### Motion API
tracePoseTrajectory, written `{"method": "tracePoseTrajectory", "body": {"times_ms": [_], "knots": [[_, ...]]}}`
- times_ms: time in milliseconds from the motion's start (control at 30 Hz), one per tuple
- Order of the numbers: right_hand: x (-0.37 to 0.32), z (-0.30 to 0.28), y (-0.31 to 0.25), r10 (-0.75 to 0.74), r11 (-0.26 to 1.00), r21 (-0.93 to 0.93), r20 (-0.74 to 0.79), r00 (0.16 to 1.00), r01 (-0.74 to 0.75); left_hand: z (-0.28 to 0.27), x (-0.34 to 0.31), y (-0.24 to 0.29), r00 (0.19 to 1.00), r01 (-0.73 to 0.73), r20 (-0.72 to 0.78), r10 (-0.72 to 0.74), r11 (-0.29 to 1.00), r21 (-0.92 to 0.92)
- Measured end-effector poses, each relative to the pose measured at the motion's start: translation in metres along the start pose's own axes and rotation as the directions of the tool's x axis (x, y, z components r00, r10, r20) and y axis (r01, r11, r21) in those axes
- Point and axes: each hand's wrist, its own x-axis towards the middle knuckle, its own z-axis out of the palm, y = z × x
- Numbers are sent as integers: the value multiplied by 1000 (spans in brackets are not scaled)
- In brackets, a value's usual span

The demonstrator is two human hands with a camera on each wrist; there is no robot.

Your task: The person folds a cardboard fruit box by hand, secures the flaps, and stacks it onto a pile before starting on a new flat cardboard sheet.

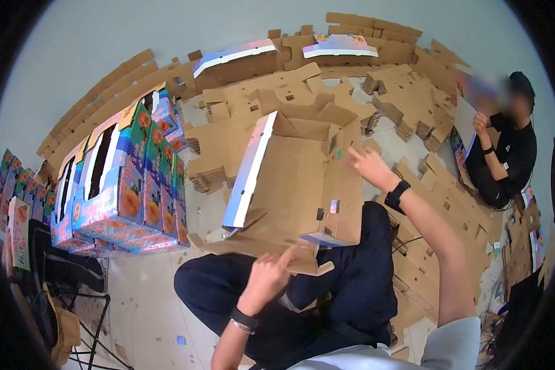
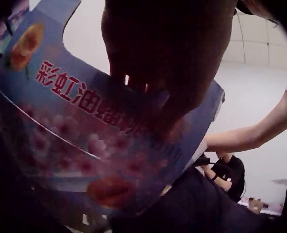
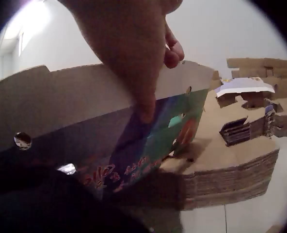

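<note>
An unfinished cardboard box (image 1: pixel 302 172), plain brown inside, stands tilted over my crossed legs. Its left wall has a white and blue printed band. My right hand (image 1: pixel 373 168) grips the box's right wall near the far end; in the right wrist view the thumb (image 3: pixel 146 109) presses the printed outer face, with the other fingers over the top edge. At the near end my left hand (image 1: pixel 268 277) holds the end flap (image 1: pixel 311 264). The left wrist view shows that flap's printed face (image 2: pixel 66 131) with blossoms and red lettering, the thumb on it and other fingertips hidden behind the edge.
Finished printed boxes (image 1: pixel 120 191) are stacked at the left. Flat cardboard sheets (image 1: pixel 253 102) lie in piles ahead and to the right. Another person (image 1: pixel 505 142) sits at the far right, holding a board. A folding stand's dark legs (image 1: pixel 95 314) are at lower left.
</note>
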Motion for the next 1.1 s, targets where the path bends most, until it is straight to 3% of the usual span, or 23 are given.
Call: {"method": "tracePoseTrajectory", "body": {"times_ms": [133, 200, 233, 267, 300, 333, 400, 467, 500, 533, 600, 633, 700, 767, 833, 900, 933, 967, 1000, 1033, 1067, 1100], "knots": [[0, -21, 45, 63, 992, 113, -63, 996, -56, -49, 11, 2, 992, 47, -119, -53, 998, -48], [-11, -59, 72, 213, 955, 247, -188, 959, -164, -81, 9, 0, 946, 165, -244, -215, 964, -210], [-17, -76, 76, 215, 954, 248, -186, 959, -166, -95, 0, -5, 904, 201, -307, -298, 930, -309], [-26, -92, 79, 301, 937, 253, -231, 925, -242, -106, -2, 3, 771, 287, -378, -513, 809, -514], [-38, -105, 83, 381, 915, 248, -274, 883, -318, -116, -2, -2, 720, 173, -496, -486, 818, -549], [-53, -115, 83, 360, 930, 220, -390, 847, -294, -123, -1, -8, 676, 160, -561, -477, 839, -520], [-84, -38, 94, 580, 704, 697, -453, 677, -136, -132, 7, -17, 752, 95, -539, -379, 871, -482], [-97, -90, 76, 468, 869, 377, -420, 778, -319, -134, 11, -27, 783, 85, -516, -347, 882, -464], [-101, -123, 62, 383, 924, 141, -347, 856, -357, -127, 10, -36, 818, 112, -407, -406, 807, -580], [-115, -111, 57, 323, 946, 98, -326, 889, -308, -119, 8, -47, 846, 147, -288, -449, 715, -683], [-137, -100, 44, 168, 972, 205, -245, 955, -119, -92, -9, -82, 854, 190, -199, -481, 645, -741], [-143, -91, 30, 170, 972, 199, -243, 955, -122, -75, -17, -97, 854, 239, -109, -508, 570, -786], [-142, -78, 1, -9, 924, 377, -135, 991, 60, -49, -28, -109, 884, 314, -41, -466, 657, -686], [-133, -86, -3, 52, 890, 455, -97, 994, -2, -37, -28, -119, 890, 300, -76, -449, 704, -644], [-121, -87, -7, 101, 841, 538, -51, 994, -58, -40, -15, -116, 849, 206, -168, -501, 607, -768], [-104, -75, -5, -73, 776, 626, -26, 997, 73, -48, -4, -126, 855, 221, -141, -500, 596, -772], [-86, -72, 0, -134, 831, 546, 10, 991, 106, -54, 11, -133, 843, 258, -110, -526, 576, -776], [-69, -58, 13, -104, 856, 508, -13, 994, 96, -62, 31, -148, 901, 124, -264, -343, 788, -603], [-48, -46, 28, -79, 877, 473, -40, 996, 88, -73, 51, -164, 877, 99, -350, -330, 836, -540], [-23, -62, 47, 33, 889, 457, -112, 993, 22, -94, 69, -182, 786, 241, -313, -533, 731, -638], [-1, -87, 68, 144, 892, 450, -182, 973, -48, -110, 85, -186, 658, 203, -390, -645, 650, -733], [16, -100, 94, 227, 826, 564, -331, 916, 0, -129, 91, -205, 602, 84, -379, -703, 528, -845]]}}
